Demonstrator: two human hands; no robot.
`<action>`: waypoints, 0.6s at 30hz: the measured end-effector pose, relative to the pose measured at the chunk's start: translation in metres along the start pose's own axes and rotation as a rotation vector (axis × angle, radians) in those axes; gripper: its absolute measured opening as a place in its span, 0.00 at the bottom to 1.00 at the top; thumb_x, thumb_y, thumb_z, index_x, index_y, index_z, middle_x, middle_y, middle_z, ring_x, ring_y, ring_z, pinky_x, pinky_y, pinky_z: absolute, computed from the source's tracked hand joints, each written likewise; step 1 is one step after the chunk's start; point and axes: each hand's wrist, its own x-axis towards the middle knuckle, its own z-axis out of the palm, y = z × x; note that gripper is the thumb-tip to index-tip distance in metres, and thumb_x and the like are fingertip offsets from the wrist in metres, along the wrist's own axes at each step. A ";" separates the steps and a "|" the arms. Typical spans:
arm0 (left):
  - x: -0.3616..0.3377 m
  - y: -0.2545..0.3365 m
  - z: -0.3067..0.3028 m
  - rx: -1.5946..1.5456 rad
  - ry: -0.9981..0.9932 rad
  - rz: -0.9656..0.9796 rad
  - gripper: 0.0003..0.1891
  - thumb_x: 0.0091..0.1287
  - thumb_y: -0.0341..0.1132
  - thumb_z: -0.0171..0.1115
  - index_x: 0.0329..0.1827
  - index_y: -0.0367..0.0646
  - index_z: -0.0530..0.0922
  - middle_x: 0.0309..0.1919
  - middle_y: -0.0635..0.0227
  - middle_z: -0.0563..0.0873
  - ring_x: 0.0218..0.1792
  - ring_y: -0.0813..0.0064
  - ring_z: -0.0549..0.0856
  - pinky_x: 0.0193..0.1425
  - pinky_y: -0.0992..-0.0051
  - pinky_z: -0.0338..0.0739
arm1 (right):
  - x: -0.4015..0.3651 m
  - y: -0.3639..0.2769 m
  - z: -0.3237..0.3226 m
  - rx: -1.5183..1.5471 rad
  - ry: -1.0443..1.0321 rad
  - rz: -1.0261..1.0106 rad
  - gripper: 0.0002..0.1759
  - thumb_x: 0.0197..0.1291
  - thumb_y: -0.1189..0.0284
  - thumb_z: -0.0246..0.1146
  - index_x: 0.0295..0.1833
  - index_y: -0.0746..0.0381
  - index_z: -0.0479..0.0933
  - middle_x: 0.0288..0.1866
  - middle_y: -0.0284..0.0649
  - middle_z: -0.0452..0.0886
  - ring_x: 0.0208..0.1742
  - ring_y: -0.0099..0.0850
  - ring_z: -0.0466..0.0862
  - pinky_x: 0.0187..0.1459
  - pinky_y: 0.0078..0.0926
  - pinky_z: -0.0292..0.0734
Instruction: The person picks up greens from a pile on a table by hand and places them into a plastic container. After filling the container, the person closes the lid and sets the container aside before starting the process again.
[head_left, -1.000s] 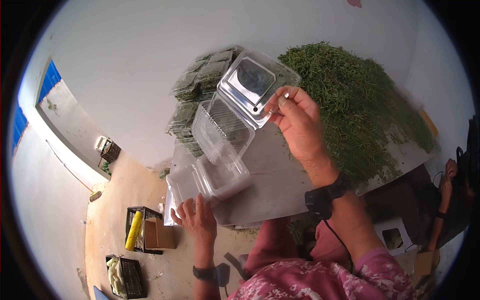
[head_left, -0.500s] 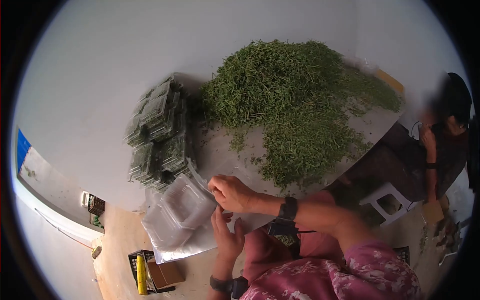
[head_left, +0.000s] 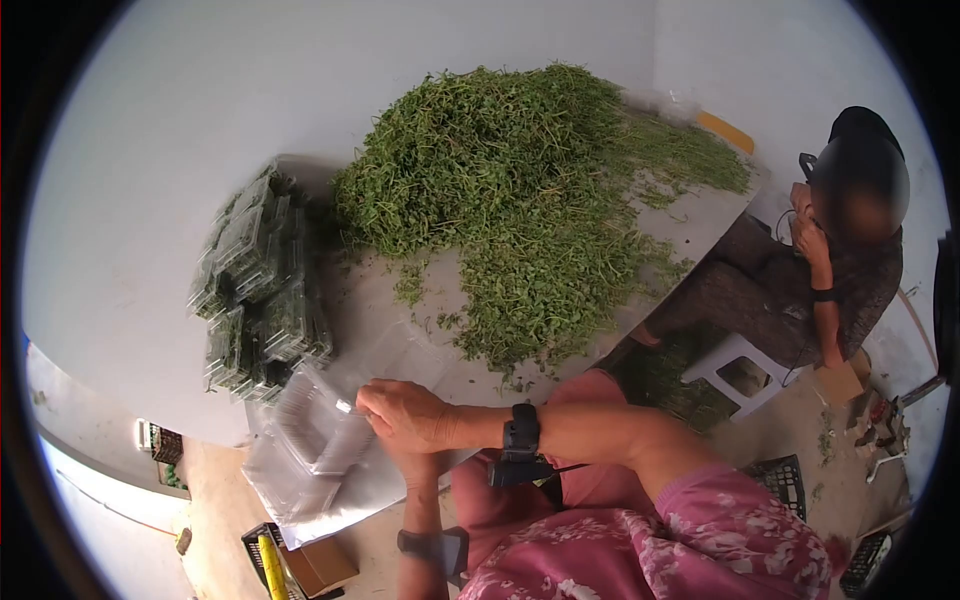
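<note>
My right hand [head_left: 405,415] is closed at the near-right edge of a clear plastic clamshell container [head_left: 320,430], its fingertips pinched on the rim. My left hand [head_left: 422,465] lies beneath and behind the right one. Its fingers are hidden. The container rests among other clear plastic ones at the table's front left corner, and a transparent flap [head_left: 405,350] shows just beyond my hands. Past them, a big heap of green leafy stems [head_left: 500,160] covers much of the table [head_left: 375,300]. Filled clear boxes [head_left: 265,255] are stacked at its left.
At the right a person [head_left: 850,230] sits with hands raised near the face. A white plastic stool [head_left: 740,370] stands by that person. On the floor are a black crate with a yellow roll [head_left: 270,565] and another black crate [head_left: 780,485].
My right hand has moved left and down over my left hand, whose fingers were visible and partly spread before. The view has shifted, and the seated person has turned the head.
</note>
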 end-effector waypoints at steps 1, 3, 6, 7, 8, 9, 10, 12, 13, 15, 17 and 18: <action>-0.001 0.000 0.002 0.014 0.005 -0.015 0.33 0.66 0.40 0.67 0.69 0.33 0.63 0.53 0.62 0.79 0.53 0.69 0.79 0.58 0.70 0.74 | -0.001 0.000 0.003 0.001 -0.014 0.010 0.08 0.58 0.77 0.59 0.43 0.66 0.72 0.42 0.48 0.79 0.46 0.51 0.80 0.47 0.45 0.77; -0.002 0.000 0.005 0.012 0.022 -0.008 0.33 0.66 0.39 0.67 0.69 0.33 0.63 0.52 0.62 0.79 0.52 0.69 0.79 0.57 0.70 0.75 | -0.004 0.003 0.012 -0.045 -0.006 -0.024 0.08 0.57 0.77 0.60 0.42 0.66 0.72 0.43 0.49 0.79 0.45 0.50 0.80 0.47 0.44 0.77; -0.002 -0.004 0.007 0.004 0.048 0.038 0.34 0.67 0.39 0.68 0.70 0.34 0.62 0.50 0.62 0.79 0.51 0.69 0.80 0.55 0.70 0.76 | -0.008 0.001 0.011 -0.055 -0.067 -0.035 0.09 0.56 0.77 0.62 0.42 0.66 0.73 0.43 0.50 0.78 0.45 0.51 0.81 0.47 0.44 0.78; -0.002 -0.004 0.007 0.007 0.047 0.052 0.34 0.67 0.39 0.68 0.70 0.34 0.62 0.50 0.62 0.79 0.51 0.69 0.80 0.55 0.70 0.76 | -0.008 0.000 0.008 -0.077 -0.114 -0.005 0.08 0.56 0.77 0.61 0.42 0.66 0.74 0.44 0.49 0.78 0.46 0.50 0.81 0.48 0.44 0.77; -0.002 -0.005 0.005 0.020 0.052 0.075 0.34 0.67 0.39 0.68 0.70 0.34 0.62 0.49 0.62 0.79 0.50 0.69 0.80 0.54 0.71 0.76 | -0.008 0.000 0.006 -0.100 -0.163 0.021 0.08 0.57 0.76 0.61 0.43 0.66 0.74 0.44 0.48 0.79 0.47 0.49 0.81 0.49 0.43 0.77; -0.002 -0.005 0.004 0.044 0.060 0.110 0.34 0.67 0.39 0.68 0.70 0.34 0.62 0.49 0.62 0.80 0.50 0.69 0.81 0.54 0.71 0.77 | -0.005 -0.002 0.002 -0.123 -0.214 0.045 0.08 0.58 0.76 0.60 0.43 0.66 0.75 0.45 0.47 0.79 0.48 0.48 0.80 0.50 0.43 0.76; -0.005 -0.007 0.001 0.069 0.071 0.149 0.34 0.67 0.39 0.68 0.70 0.34 0.62 0.48 0.62 0.80 0.50 0.69 0.81 0.53 0.71 0.77 | -0.003 -0.004 -0.004 -0.142 -0.239 0.040 0.09 0.57 0.75 0.60 0.43 0.66 0.76 0.44 0.48 0.79 0.48 0.48 0.80 0.50 0.43 0.76; -0.004 -0.015 0.004 0.015 0.100 0.175 0.34 0.67 0.38 0.68 0.71 0.34 0.61 0.47 0.63 0.80 0.49 0.69 0.82 0.53 0.71 0.77 | 0.000 -0.006 -0.029 -0.178 -0.294 0.029 0.10 0.57 0.75 0.60 0.43 0.68 0.76 0.43 0.49 0.79 0.48 0.49 0.80 0.51 0.43 0.76; -0.003 -0.028 0.009 -0.090 0.128 0.164 0.34 0.67 0.38 0.68 0.71 0.34 0.61 0.46 0.63 0.80 0.49 0.69 0.82 0.52 0.71 0.78 | 0.002 -0.010 -0.047 -0.190 -0.333 0.005 0.10 0.56 0.74 0.60 0.42 0.68 0.77 0.41 0.50 0.79 0.46 0.50 0.81 0.50 0.44 0.76; -0.006 -0.036 0.016 -0.311 0.156 0.067 0.29 0.70 0.32 0.61 0.71 0.32 0.63 0.41 0.60 0.81 0.36 0.72 0.83 0.40 0.73 0.79 | 0.002 -0.015 -0.087 -0.192 -0.368 -0.013 0.10 0.57 0.74 0.61 0.42 0.68 0.77 0.38 0.51 0.81 0.43 0.49 0.82 0.46 0.43 0.77; -0.008 -0.010 0.012 -0.339 0.126 -0.061 0.27 0.72 0.31 0.58 0.71 0.31 0.62 0.41 0.61 0.81 0.31 0.75 0.82 0.36 0.76 0.79 | -0.005 -0.011 -0.131 -0.231 -0.339 0.029 0.10 0.57 0.73 0.63 0.44 0.67 0.79 0.37 0.51 0.82 0.39 0.47 0.84 0.43 0.40 0.78; -0.007 -0.013 0.015 -0.344 0.156 -0.040 0.27 0.72 0.29 0.57 0.71 0.32 0.62 0.41 0.61 0.81 0.27 0.79 0.81 0.33 0.78 0.78 | -0.008 -0.006 -0.154 -0.281 -0.318 0.061 0.10 0.58 0.73 0.63 0.44 0.66 0.79 0.37 0.50 0.83 0.38 0.46 0.84 0.41 0.38 0.78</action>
